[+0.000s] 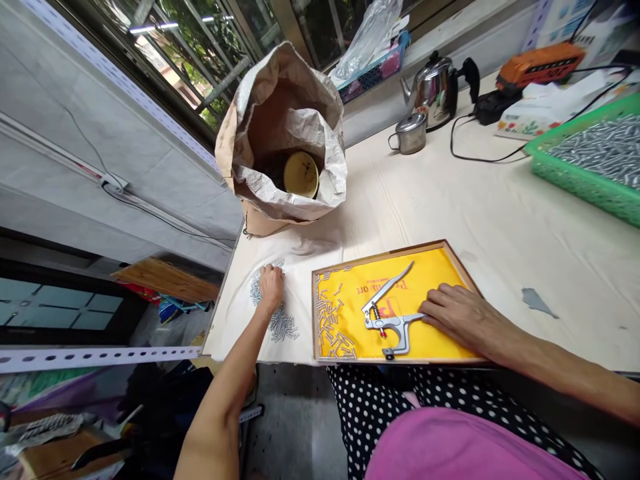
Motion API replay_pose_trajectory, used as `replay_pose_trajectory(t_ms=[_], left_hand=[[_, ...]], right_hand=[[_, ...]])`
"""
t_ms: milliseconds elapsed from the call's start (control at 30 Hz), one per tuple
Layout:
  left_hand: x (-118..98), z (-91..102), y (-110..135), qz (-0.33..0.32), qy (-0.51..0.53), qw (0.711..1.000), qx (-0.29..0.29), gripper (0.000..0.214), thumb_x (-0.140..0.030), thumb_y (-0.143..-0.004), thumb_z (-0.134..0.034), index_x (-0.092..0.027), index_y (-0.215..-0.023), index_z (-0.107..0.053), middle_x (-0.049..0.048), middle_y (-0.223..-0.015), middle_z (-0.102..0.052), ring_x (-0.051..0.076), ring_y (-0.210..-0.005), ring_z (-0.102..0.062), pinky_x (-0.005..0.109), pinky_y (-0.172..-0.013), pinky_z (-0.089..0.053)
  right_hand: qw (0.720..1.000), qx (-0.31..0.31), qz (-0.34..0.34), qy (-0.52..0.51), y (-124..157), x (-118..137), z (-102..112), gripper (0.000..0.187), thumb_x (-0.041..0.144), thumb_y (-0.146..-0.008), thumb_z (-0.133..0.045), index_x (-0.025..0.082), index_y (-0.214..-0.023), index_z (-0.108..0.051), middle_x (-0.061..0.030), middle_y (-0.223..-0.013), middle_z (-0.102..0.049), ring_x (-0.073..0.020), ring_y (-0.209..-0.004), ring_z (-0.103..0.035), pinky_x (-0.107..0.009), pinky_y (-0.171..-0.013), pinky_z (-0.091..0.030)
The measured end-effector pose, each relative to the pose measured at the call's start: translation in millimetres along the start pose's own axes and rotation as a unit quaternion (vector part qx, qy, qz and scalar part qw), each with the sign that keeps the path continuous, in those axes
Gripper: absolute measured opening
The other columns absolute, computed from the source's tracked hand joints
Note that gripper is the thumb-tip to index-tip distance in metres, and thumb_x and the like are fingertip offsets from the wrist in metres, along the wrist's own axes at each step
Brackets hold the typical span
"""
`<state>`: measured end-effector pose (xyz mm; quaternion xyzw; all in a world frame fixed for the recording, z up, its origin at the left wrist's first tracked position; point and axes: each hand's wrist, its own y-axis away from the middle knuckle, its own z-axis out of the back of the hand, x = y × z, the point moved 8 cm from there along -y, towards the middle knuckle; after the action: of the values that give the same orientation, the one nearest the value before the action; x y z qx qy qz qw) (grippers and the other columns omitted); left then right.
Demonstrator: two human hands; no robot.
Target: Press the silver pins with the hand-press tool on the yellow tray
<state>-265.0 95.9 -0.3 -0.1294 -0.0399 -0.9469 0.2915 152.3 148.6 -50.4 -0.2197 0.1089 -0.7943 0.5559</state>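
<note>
A loose pile of small silvery metal pieces (283, 327) lies on the cloth-covered table at the left. My left hand (271, 288) reaches into its upper part, fingers curled down and closed on some pieces; the fingertips are hidden. To the right is a shallow brown-rimmed tray (453, 257) with a yellow sheet inside. Silver hand pliers (397, 325) with a spring and a red part lie there, handles spread. Resting low over the tray's right side, my right hand (453, 313) has its fingers stretched out, fingertips at the end of the lower handle. Similar metal pieces (330, 323) are scattered along the tray's left side.
Behind the pile stands an open sack (230, 147) with a yellowish round container (301, 175) inside. A metal kettle (435, 90) and lidded cup (411, 135) stand at the back. On the right are a green basket (575, 183) of metal pieces and an orange device (540, 65).
</note>
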Motion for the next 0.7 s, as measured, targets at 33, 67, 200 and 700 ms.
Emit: replay_pose_trajectory(t_ms=[33,67,200,700], left_hand=[[0,-3.8,-5,-0.005,0.001,1.0,0.006,0.026,-0.022,-0.098,-0.05,-0.016,-0.102,-0.074,0.0163,-0.112,-0.064,0.033,-0.116,-0.051,0.036,-0.079,-0.048],[-1,-7.5,-9,-0.01,0.002,1.0,0.013,0.025,-0.023,-0.098,-0.05,-0.017,-0.101,-0.074,0.0158,-0.112,-0.064,0.032,-0.116,-0.051,0.036,-0.079,-0.048],[0,-16.9,-15,-0.009,0.005,1.0,0.023,0.028,-0.021,-0.099,-0.046,-0.017,-0.104,-0.072,0.015,-0.115,-0.064,0.031,-0.118,-0.05,0.035,-0.084,-0.047],[14,-17.1,-36,-0.013,0.014,0.999,0.048,0.024,-0.016,-0.093,-0.049,-0.017,-0.101,-0.072,0.0135,-0.114,-0.069,0.028,-0.113,-0.059,0.033,-0.086,-0.049]], right_hand=[[1.0,0.001,-0.003,0.001,0,0,0,0.018,0.025,-0.1,-0.053,0.022,-0.084,-0.061,-0.0043,-0.082,-0.059,-0.0218,-0.08,-0.049,-0.035,-0.071,-0.032],[1.0,0.003,-0.004,0.002,-1,1,1,0.018,0.025,-0.1,-0.053,0.022,-0.084,-0.061,-0.0044,-0.082,-0.059,-0.0219,-0.08,-0.049,-0.035,-0.072,-0.032],[1.0,0.005,0.002,0.015,-2,3,2,0.017,0.025,-0.1,-0.054,0.022,-0.085,-0.06,-0.0044,-0.081,-0.058,-0.0223,-0.08,-0.048,-0.035,-0.072,-0.031],[1.0,0.005,-0.015,0.012,-3,3,0,0.023,0.028,-0.102,-0.048,0.022,-0.084,-0.062,-0.0054,-0.082,-0.059,-0.023,-0.08,-0.05,-0.037,-0.072,-0.034]])
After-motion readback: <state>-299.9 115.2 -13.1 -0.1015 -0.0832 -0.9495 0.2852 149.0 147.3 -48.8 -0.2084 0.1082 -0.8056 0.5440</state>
